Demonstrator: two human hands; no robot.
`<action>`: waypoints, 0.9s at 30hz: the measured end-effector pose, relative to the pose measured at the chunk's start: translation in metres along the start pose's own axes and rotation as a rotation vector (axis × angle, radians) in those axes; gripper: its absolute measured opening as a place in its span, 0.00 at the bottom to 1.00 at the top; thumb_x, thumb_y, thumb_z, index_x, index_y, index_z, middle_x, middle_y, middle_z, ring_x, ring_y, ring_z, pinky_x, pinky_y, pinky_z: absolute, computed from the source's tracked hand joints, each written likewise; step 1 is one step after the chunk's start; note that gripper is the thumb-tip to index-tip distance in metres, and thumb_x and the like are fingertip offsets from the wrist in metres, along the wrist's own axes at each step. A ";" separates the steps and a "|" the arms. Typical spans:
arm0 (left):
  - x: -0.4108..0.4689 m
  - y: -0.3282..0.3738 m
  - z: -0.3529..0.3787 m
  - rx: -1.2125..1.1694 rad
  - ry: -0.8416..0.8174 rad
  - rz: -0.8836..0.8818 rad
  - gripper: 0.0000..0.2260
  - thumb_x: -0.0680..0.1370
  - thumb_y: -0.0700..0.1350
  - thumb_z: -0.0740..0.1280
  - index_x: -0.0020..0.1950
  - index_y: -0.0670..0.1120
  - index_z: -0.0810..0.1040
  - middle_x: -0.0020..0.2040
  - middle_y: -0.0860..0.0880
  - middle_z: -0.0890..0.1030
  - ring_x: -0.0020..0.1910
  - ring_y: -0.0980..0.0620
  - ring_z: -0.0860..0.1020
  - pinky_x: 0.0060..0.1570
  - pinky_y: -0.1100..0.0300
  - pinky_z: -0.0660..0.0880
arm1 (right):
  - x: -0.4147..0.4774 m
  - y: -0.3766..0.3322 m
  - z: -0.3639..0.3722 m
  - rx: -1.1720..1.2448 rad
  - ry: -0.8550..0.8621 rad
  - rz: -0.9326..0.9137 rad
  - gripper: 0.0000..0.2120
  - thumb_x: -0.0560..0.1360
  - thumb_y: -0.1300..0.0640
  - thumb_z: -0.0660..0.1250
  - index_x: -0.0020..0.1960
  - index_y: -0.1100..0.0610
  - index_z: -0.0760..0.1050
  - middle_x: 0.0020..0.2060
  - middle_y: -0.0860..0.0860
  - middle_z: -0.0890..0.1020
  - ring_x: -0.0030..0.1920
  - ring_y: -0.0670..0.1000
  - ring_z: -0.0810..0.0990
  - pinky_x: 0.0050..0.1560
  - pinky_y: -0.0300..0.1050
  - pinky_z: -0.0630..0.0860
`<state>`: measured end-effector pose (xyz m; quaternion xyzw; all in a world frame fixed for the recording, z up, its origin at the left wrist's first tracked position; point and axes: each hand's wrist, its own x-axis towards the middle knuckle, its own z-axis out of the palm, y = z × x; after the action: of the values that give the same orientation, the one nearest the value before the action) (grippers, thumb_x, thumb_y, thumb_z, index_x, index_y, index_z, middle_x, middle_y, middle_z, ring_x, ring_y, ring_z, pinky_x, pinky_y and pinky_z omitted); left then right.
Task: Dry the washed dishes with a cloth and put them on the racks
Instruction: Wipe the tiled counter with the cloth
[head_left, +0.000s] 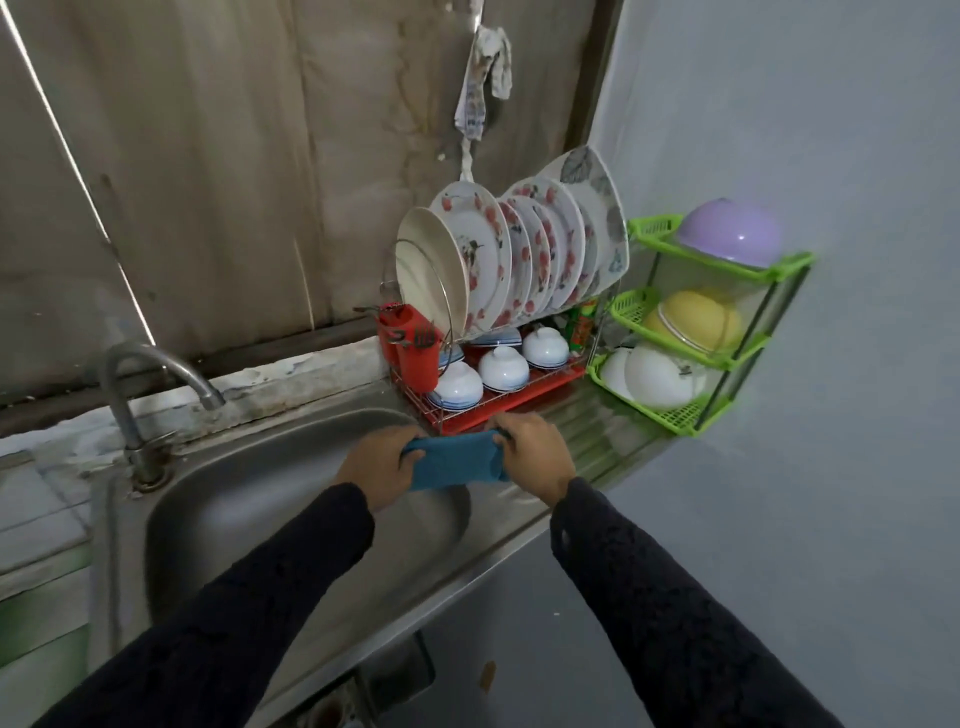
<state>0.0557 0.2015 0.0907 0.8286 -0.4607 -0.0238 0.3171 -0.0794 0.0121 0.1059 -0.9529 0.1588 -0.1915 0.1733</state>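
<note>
Home kitchen: sink (218, 499), dish rack (519, 400).

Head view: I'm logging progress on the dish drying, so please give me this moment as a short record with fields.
hands: left hand and right hand each grip an end of the blue cloth, by the sink
dish in hand: none
red rack: plates upright on top, bowls upside down below
green shelf: purple bowl top, yellow bowl middle, white bowl bottom
</note>
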 end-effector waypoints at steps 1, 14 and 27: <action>0.016 0.000 0.003 -0.010 0.002 -0.004 0.03 0.79 0.41 0.64 0.47 0.47 0.77 0.44 0.49 0.79 0.44 0.50 0.75 0.45 0.54 0.71 | 0.015 0.010 -0.003 -0.012 -0.013 -0.015 0.05 0.77 0.61 0.65 0.50 0.55 0.78 0.46 0.53 0.83 0.50 0.59 0.78 0.48 0.54 0.75; 0.072 -0.018 0.032 -0.020 -0.037 -0.137 0.05 0.79 0.45 0.67 0.53 0.49 0.80 0.47 0.52 0.81 0.46 0.54 0.77 0.47 0.58 0.73 | 0.100 0.085 0.011 0.133 -0.292 -0.121 0.05 0.78 0.64 0.65 0.52 0.59 0.78 0.48 0.56 0.82 0.49 0.56 0.78 0.49 0.50 0.73; 0.099 0.019 0.057 -0.052 0.048 -0.359 0.04 0.79 0.43 0.68 0.53 0.47 0.80 0.46 0.52 0.79 0.44 0.55 0.75 0.39 0.75 0.66 | 0.153 0.138 0.001 0.271 -0.515 -0.227 0.06 0.81 0.64 0.63 0.54 0.59 0.78 0.51 0.55 0.81 0.52 0.55 0.79 0.45 0.40 0.76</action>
<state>0.0799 0.0882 0.0802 0.8894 -0.2967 -0.0721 0.3402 0.0231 -0.1666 0.0984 -0.9499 -0.0245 0.0184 0.3109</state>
